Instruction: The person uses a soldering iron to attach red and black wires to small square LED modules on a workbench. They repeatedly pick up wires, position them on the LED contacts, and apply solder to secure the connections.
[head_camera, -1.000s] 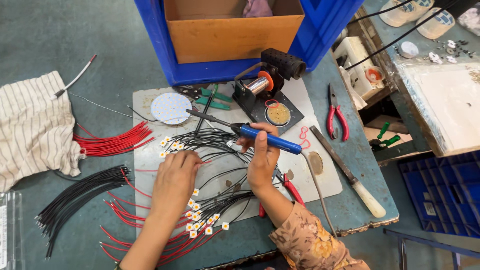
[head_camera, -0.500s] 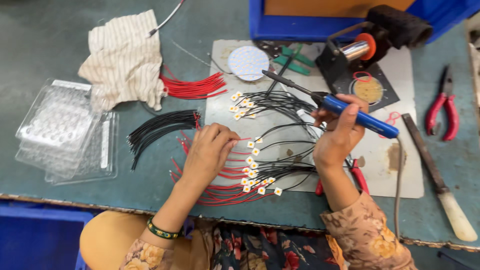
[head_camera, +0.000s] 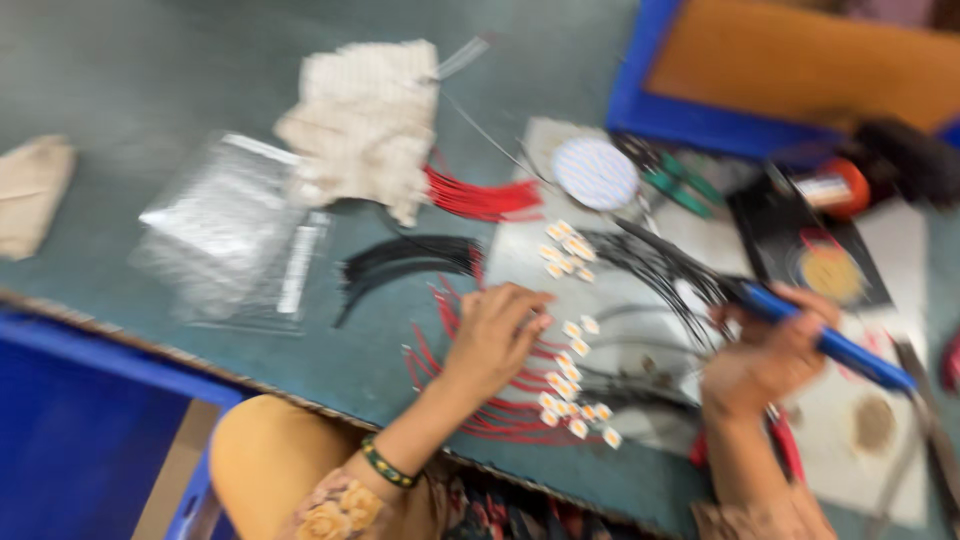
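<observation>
Red wires (head_camera: 480, 400) with small white chips (head_camera: 572, 400) lie nearest on the worktop (head_camera: 150, 120). Left hand (head_camera: 495, 335) rests curled on them, grip unclear through blur. Right hand (head_camera: 765, 350) grips blue iron (head_camera: 830, 345). Beyond: black wires (head_camera: 400, 262), cloth (head_camera: 365, 120).

One camera on the person's head looks steeply down, close over the workbench (head_camera: 150, 120), tilted and blurred; both forearms enter from the bottom edge. No second view.

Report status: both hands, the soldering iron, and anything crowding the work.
Left hand down on red wires. Right hand gripping blue-handled soldering iron. Black wires and small square chips crowd the white mat.
</observation>
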